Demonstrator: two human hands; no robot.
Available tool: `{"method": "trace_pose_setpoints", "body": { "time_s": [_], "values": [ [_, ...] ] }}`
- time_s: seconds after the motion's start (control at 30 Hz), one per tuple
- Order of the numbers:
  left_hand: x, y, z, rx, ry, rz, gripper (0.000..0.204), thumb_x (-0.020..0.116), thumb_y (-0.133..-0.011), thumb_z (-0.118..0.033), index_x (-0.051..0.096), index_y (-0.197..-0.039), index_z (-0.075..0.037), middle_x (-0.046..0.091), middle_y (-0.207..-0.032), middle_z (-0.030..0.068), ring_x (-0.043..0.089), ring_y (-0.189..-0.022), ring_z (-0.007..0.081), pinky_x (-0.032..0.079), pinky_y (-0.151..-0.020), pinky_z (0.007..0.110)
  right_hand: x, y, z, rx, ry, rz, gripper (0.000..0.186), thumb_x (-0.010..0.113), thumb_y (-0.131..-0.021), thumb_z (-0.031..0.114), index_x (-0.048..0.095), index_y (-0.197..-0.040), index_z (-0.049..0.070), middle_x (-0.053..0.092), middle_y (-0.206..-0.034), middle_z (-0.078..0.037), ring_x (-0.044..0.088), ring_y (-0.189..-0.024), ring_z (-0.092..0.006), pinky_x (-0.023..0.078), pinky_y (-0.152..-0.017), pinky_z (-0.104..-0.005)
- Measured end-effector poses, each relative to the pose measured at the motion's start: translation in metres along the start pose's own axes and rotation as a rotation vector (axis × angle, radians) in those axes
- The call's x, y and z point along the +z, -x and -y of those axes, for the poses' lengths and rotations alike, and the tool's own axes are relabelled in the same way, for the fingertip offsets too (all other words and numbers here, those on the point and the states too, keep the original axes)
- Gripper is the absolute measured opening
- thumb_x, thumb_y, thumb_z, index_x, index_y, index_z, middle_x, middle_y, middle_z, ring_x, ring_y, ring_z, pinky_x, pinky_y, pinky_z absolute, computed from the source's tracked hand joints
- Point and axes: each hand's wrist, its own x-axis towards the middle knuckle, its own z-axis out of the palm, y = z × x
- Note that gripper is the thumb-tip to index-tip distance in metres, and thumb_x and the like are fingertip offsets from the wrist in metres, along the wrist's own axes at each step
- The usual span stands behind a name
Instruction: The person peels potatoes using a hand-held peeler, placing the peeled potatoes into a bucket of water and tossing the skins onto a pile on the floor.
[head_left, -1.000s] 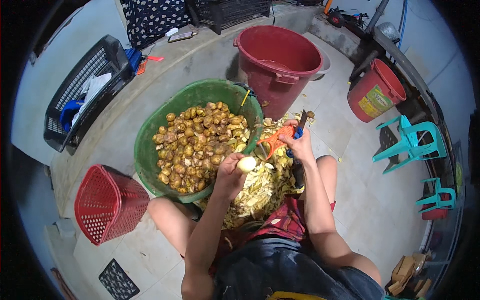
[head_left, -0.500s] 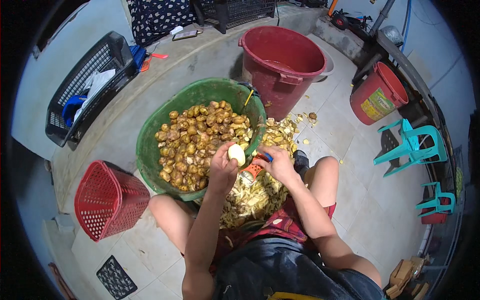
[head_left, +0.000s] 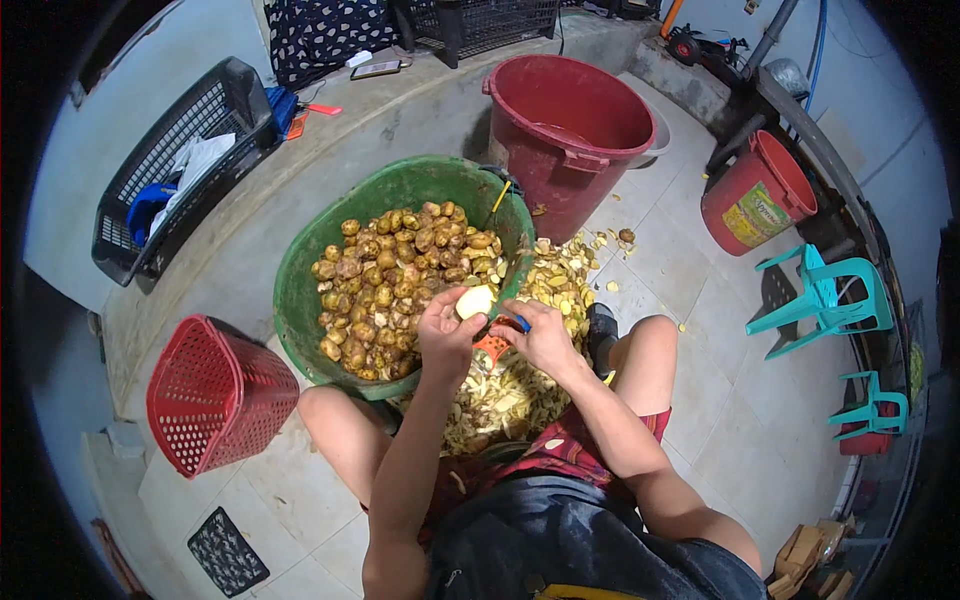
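Observation:
A peeled, pale potato (head_left: 477,301) is held in the closed fingers of my left hand (head_left: 445,328), above the near right rim of the green tub (head_left: 296,345). My right hand (head_left: 545,338) is closed around a small blue-handled peeling tool (head_left: 522,323), just right of the potato; its working end is mostly hidden. Brown, unpeeled potatoes (head_left: 385,280) fill much of the tub. Beneath my hands, an orange perforated piece (head_left: 493,347) shows above the heap of peels (head_left: 505,400) between my legs.
Behind the tub stands a big red bin (head_left: 565,150), with more peels (head_left: 560,280) on the floor before it. A red perforated basket (head_left: 225,400) stands at left. Farther right are a smaller red bucket (head_left: 755,195) and teal chairs (head_left: 830,290). A black crate (head_left: 180,165) rests on the ledge.
The potato has turned and tipped slightly in my left hand. My right hand has shifted a little left and down, closer to the potato. Both hands keep their holds.

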Motion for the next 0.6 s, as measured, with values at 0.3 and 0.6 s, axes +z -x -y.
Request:
{"method": "trace_pose_setpoints", "body": {
  "time_s": [0.3, 0.6],
  "values": [
    [0.001, 0.000, 0.002, 0.041, -0.078, 0.068, 0.047, 0.071, -0.076, 0.007, 0.048, -0.117, 0.004, 0.060, -0.114, 0.0178, 0.062, -0.103, 0.0244, 0.053, -0.093, 0.036, -0.001, -0.010, -0.006, 0.091, 0.000, 0.062, 0.039, 0.080, -0.075, 0.020, 0.067, -0.107, 0.001, 0.068, -0.088, -0.021, 0.067, -0.077, -0.0353, 0.053, -0.071, -0.0390],
    [0.001, 0.000, -0.001, 0.051, -0.047, 0.041, 0.047, 0.072, -0.077, 0.006, 0.048, -0.116, 0.003, 0.059, -0.116, 0.0170, 0.062, -0.105, 0.0238, 0.053, -0.093, 0.036, -0.007, -0.005, 0.009, 0.089, -0.050, 0.022, 0.040, 0.080, -0.075, 0.023, 0.067, -0.104, -0.001, 0.067, -0.082, -0.022, 0.067, -0.077, -0.0372, 0.052, -0.069, -0.0406]
  ]
}}
